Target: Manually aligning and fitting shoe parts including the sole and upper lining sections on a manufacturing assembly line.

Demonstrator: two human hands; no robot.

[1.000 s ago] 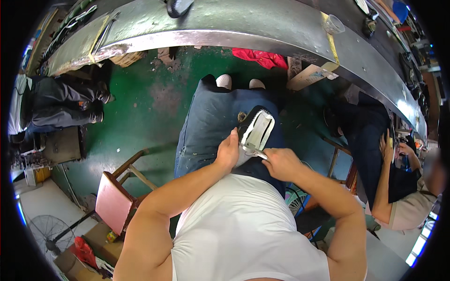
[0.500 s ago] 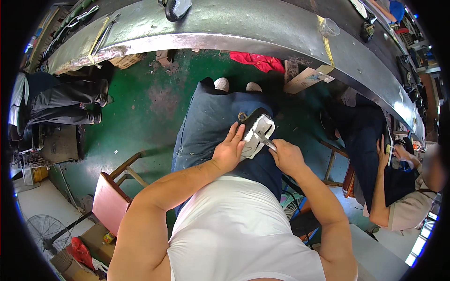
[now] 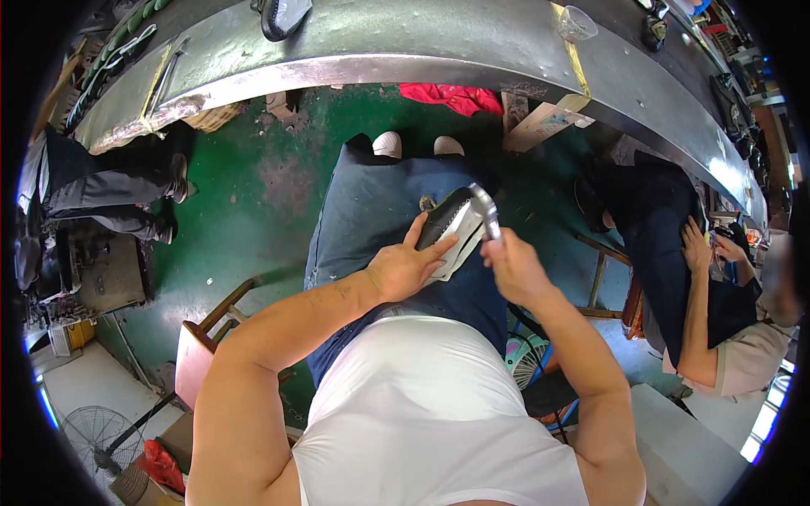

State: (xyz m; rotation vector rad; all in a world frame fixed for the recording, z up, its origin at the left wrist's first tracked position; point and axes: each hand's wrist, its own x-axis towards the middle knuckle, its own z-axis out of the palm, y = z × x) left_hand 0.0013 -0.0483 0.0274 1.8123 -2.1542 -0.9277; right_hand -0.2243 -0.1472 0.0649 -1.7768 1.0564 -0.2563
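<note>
An unfinished shoe, with a black upper and a pale underside turned up, rests slanted on my lap over dark blue trousers. My left hand grips it from the left, the index finger along the black side and another finger across the pale underside. My right hand is closed round a metal hammer, its shiny head up by the far right edge of the shoe. Most of the hammer's handle is hidden in the fist. Whether the hammer touches the shoe I cannot tell.
A metal-topped bench runs across the far side, carrying a dark shoe and a clear plastic cup. A seated co-worker works at the right; another person's legs show at left. A pink-seated stool stands nearby.
My right hand has turned the hammer upward, lifting its head from the middle of the shoe's underside to the far edge. My left fingers have shifted over the shoe. The view has moved slightly.
</note>
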